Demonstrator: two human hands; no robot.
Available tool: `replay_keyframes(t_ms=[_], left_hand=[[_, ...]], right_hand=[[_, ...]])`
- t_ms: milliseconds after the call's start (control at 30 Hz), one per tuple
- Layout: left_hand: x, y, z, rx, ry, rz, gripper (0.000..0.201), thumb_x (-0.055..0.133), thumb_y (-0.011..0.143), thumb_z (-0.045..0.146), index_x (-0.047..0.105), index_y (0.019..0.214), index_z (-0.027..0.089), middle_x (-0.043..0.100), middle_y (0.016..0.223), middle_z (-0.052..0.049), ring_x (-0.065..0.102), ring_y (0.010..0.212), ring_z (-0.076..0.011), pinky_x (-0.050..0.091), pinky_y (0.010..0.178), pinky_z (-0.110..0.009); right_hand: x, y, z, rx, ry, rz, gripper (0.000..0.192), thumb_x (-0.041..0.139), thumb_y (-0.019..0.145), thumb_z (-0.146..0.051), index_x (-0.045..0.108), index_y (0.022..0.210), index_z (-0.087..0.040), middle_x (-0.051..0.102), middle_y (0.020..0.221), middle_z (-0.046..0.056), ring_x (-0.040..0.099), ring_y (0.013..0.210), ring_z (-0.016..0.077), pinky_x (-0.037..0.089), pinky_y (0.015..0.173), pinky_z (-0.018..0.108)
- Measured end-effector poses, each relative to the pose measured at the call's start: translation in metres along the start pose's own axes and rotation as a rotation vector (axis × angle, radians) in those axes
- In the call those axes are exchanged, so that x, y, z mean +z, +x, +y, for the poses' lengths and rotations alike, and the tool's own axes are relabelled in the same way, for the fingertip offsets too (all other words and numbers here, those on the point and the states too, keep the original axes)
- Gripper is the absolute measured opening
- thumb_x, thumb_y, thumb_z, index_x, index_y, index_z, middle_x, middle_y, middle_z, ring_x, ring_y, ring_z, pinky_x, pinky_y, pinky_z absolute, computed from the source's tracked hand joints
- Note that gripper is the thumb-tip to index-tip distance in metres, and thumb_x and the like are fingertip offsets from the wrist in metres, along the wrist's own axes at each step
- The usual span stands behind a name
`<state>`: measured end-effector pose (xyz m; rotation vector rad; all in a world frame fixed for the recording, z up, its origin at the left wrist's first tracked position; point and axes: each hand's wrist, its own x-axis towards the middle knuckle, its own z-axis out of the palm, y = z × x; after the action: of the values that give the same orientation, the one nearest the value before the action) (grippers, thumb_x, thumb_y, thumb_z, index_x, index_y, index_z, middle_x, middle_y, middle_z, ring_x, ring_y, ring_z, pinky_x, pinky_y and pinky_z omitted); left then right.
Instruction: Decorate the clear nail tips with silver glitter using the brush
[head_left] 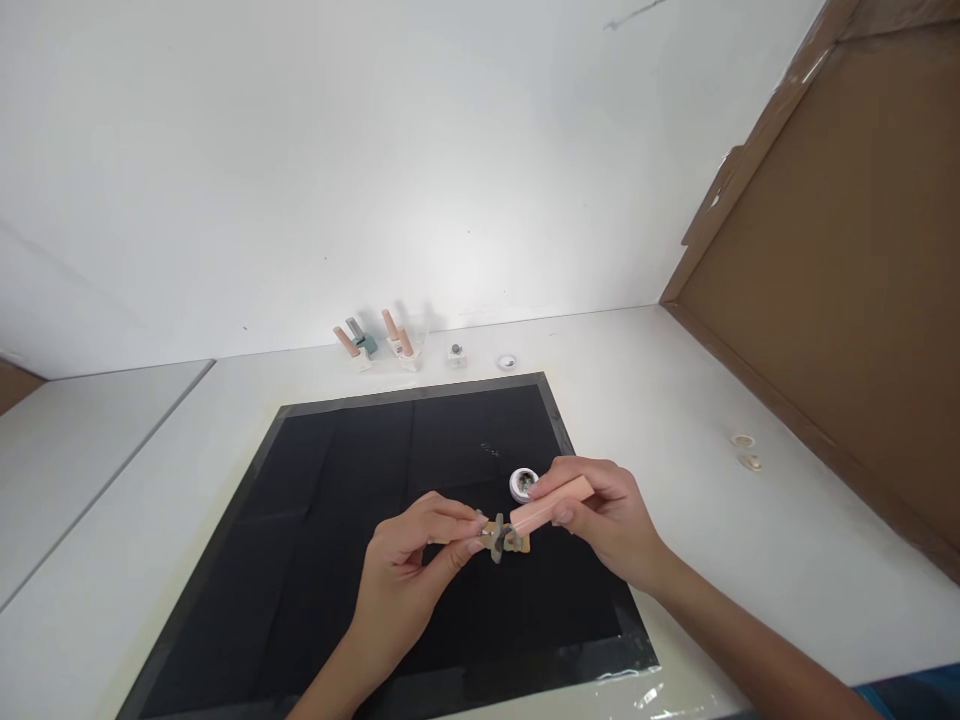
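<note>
Over the black mat (337, 520) my left hand (405, 570) pinches a small grey-and-tan part (501, 538) steady while my right hand (607, 520), fingers wrapped around a peach-coloured handle (551, 503), meets it beside a small round dish (523, 484).

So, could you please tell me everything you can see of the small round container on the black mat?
The small round container is a low, white-rimmed pot that looks like plastic. It stands upright and open on the black mat. Something small and dark lies inside, too small to identify. It sits toward the mat's right side, just beyond the right hand, close to its fingertips and the peach-coloured stick held there; whether they touch it cannot be told. The left hand is apart from it.
</note>
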<state>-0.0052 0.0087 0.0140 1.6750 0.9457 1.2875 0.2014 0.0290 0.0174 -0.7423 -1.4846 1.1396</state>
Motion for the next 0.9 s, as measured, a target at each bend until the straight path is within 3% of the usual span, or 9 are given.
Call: replay_keyframes(t_ms=[200, 333, 400, 533, 700, 900], left_hand=[[0.000, -0.001, 0.000, -0.113, -0.064, 0.013, 0.019, 0.070, 0.073, 0.006, 0.077, 0.075, 0.024, 0.074, 0.075, -0.005, 0.066, 0.069, -0.0186, 0.051, 0.060, -0.027], [-0.002, 0.000, -0.002, -0.276, -0.240, 0.070, 0.007, 0.075, 0.070, 0.016, 0.076, 0.070, 0.022, 0.073, 0.071, -0.004, 0.063, 0.066, -0.0160, 0.049, 0.057, -0.023], [-0.003, 0.001, -0.003, -0.401, -0.339, 0.105, 0.003, 0.079, 0.068, 0.022, 0.076, 0.068, 0.020, 0.071, 0.068, -0.002, 0.061, 0.063, -0.0127, 0.048, 0.057, -0.019], [-0.005, 0.004, -0.002, -0.593, -0.562, 0.083, 0.017, 0.080, 0.067, 0.032, 0.073, 0.069, 0.016, 0.069, 0.062, -0.001, 0.056, 0.060, -0.0085, 0.046, 0.061, -0.017], [-0.004, 0.007, -0.002, -0.654, -0.733, 0.083, 0.018, 0.079, 0.068, 0.031, 0.073, 0.073, 0.014, 0.069, 0.064, -0.001, 0.057, 0.062, -0.0080, 0.047, 0.066, -0.017], [-0.005, 0.006, -0.003, -0.675, -0.761, 0.078, 0.018, 0.080, 0.068, 0.029, 0.074, 0.076, 0.014, 0.069, 0.068, -0.002, 0.060, 0.068, -0.0108, 0.048, 0.071, -0.020]], right_hand=[[-0.001, 0.003, -0.002, 0.066, -0.047, 0.152, 0.020, 0.065, 0.081, -0.039, 0.072, 0.079, -0.021, 0.062, 0.060, 0.001, 0.045, 0.046, 0.0096, 0.035, 0.042, 0.022], [-0.002, 0.003, 0.002, 0.112, 0.042, 0.199, 0.024, 0.065, 0.080, -0.043, 0.072, 0.081, -0.020, 0.059, 0.057, 0.000, 0.043, 0.043, 0.0091, 0.036, 0.040, 0.023], [-0.002, 0.003, 0.005, 0.129, 0.082, 0.187, 0.023, 0.065, 0.081, -0.042, 0.073, 0.083, -0.021, 0.061, 0.059, 0.001, 0.045, 0.044, 0.0087, 0.036, 0.040, 0.021], [-0.002, 0.003, 0.008, 0.161, 0.182, 0.144, 0.022, 0.063, 0.083, -0.041, 0.073, 0.088, -0.022, 0.068, 0.069, 0.004, 0.049, 0.048, 0.0086, 0.036, 0.040, 0.020], [-0.001, 0.006, 0.004, 0.217, 0.333, 0.128, 0.022, 0.065, 0.081, -0.042, 0.073, 0.091, -0.023, 0.063, 0.057, -0.001, 0.038, 0.039, 0.0047, 0.033, 0.041, 0.020], [-0.003, 0.005, 0.006, 0.264, 0.424, 0.044, 0.032, 0.062, 0.083, -0.043, 0.068, 0.108, -0.025, 0.069, 0.067, 0.002, 0.037, 0.040, 0.0060, 0.030, 0.043, 0.023]])
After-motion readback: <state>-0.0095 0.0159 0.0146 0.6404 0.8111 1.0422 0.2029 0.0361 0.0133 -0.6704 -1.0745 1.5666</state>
